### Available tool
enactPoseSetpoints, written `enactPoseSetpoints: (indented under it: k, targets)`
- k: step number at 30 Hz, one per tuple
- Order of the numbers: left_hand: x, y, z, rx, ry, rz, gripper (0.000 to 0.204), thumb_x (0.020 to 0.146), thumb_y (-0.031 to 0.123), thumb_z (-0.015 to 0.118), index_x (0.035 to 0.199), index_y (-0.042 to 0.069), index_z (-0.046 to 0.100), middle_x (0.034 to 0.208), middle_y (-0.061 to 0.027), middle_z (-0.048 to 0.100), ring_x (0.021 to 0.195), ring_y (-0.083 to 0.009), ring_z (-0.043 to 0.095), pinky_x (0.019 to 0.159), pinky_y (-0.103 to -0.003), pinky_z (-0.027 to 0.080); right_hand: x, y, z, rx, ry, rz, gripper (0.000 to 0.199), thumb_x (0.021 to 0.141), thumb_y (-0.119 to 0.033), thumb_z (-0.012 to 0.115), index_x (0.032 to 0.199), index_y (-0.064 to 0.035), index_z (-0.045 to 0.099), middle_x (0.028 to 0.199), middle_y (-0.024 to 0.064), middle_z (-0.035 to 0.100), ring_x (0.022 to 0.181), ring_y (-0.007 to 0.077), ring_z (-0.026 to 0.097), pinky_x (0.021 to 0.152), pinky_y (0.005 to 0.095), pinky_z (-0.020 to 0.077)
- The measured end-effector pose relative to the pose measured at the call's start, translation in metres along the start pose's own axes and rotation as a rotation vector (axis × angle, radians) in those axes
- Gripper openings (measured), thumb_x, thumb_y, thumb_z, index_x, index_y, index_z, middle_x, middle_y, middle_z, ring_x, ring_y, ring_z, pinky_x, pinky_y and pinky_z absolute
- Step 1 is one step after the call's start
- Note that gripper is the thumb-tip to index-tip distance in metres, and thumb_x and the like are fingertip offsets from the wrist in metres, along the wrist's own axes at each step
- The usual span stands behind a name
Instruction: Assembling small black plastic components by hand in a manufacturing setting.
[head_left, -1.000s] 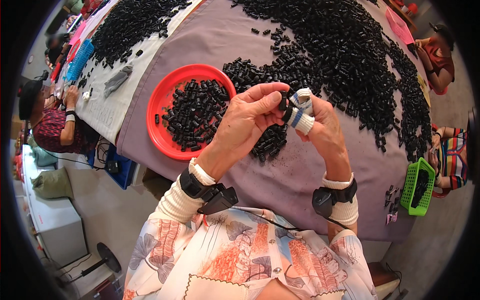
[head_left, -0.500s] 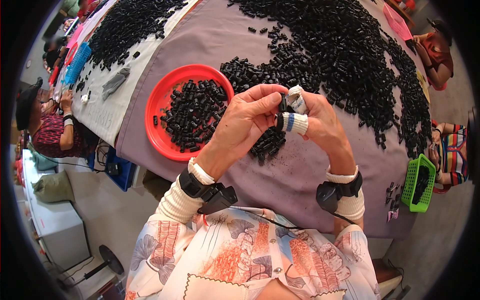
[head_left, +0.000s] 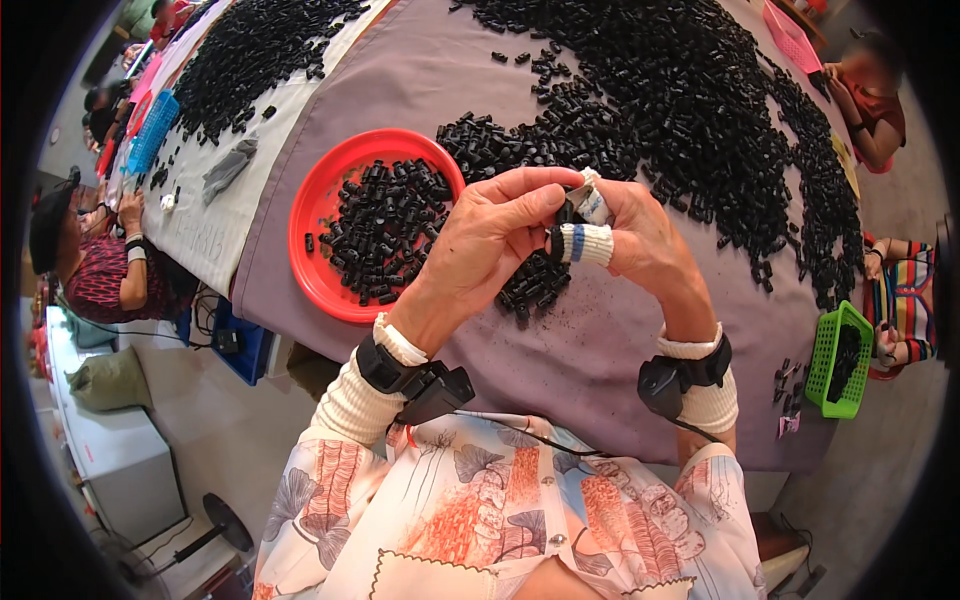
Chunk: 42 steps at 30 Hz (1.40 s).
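Cream-and-coral printed cloth made up the shirt [head_left: 450, 510] at six o'clock, nearest of all, with pale ribbed cuffs [head_left: 345, 405] and strapped black devices [head_left: 437, 395] on both wrists. Just past them, the two hands met at the centre of this clock face. The left hand [head_left: 490, 242] had its thumb and forefinger drawn narrow, holding a small black piece [head_left: 565, 212] at their tips. The right hand [head_left: 655, 240] faced it from three o'clock, thumb and forefinger bent inward and dressed in whitish finger covers [head_left: 588, 243], one striped blue; they came close about the piece, but whether they gripped it too could not be told. Beneath lay a mauve cloth [head_left: 590, 375], where a cluster of similar pieces [head_left: 535, 288] sat at seven o'clock. At nine o'clock stood a round red tray [head_left: 303, 265] partly filled with more pieces [head_left: 392, 225]. A broad black heap [head_left: 680, 110] spread from twelve towards three. Farther out, a green basket [head_left: 820, 372] holding dark items stood at four o'clock, near a person in stripes [head_left: 905, 305]. Beyond nine sat another person [head_left: 110, 262], and towards ten a blue basket [head_left: 153, 132] stood near a second heap [head_left: 250, 60].
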<state>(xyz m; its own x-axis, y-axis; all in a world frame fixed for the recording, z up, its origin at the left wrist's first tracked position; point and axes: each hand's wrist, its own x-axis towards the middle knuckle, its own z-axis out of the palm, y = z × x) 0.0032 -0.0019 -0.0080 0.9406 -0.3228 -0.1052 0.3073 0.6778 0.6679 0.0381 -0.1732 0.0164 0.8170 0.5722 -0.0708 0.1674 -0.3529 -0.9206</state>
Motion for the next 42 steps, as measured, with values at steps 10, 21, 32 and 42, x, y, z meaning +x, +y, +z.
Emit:
enactPoseSetpoints:
  k: [10,21,32,42]
  targets:
    - [0.001,-0.001,0.005,0.019,0.058,0.017,0.021,0.088,0.010,0.056,0.103,-0.003,0.060,0.091,-0.0074,0.064,0.075,-0.0103,0.062,0.065,-0.022,0.052,0.001,0.012,0.005,-0.045,0.056,-0.090,0.038,0.070,-0.033,0.071,0.074,0.0002,0.053,0.059,0.0026,0.048,0.055,0.0104,0.044,0.050,0.0286,0.0367]
    - [-0.001,-0.004,0.003,0.047,0.046,0.005,0.021,0.088,0.009,0.055,0.104,-0.003,0.060,0.096,-0.0096,0.063,0.086,-0.0139,0.061,0.078,-0.027,0.050,-0.001,0.016,0.008,0.030,0.050,-0.101,0.029,0.070,-0.024,0.068,0.071,0.0009,0.053,0.058,0.0031,0.049,0.055,0.0110,0.044,0.050,0.0288,0.0371]
    - [-0.001,-0.009,0.007,0.065,0.102,0.011,0.020,0.087,0.009,0.057,0.102,-0.003,0.061,0.089,-0.0069,0.064,0.074,-0.0093,0.061,0.066,-0.021,0.051,-0.005,0.020,0.009,0.063,0.019,-0.089,0.027,0.073,-0.023,0.067,0.072,0.0009,0.054,0.057,0.0013,0.047,0.055,0.0094,0.040,0.050,0.0280,0.0366]
    - [-0.001,-0.009,0.009,-0.052,0.070,-0.028,0.021,0.088,0.009,0.055,0.104,-0.004,0.059,0.091,-0.0078,0.063,0.076,-0.0102,0.060,0.066,-0.021,0.051,-0.004,0.023,0.008,0.103,0.094,-0.158,0.035,0.069,-0.030,0.074,0.072,-0.0006,0.056,0.059,0.0002,0.049,0.056,0.0084,0.043,0.051,0.0263,0.0368]
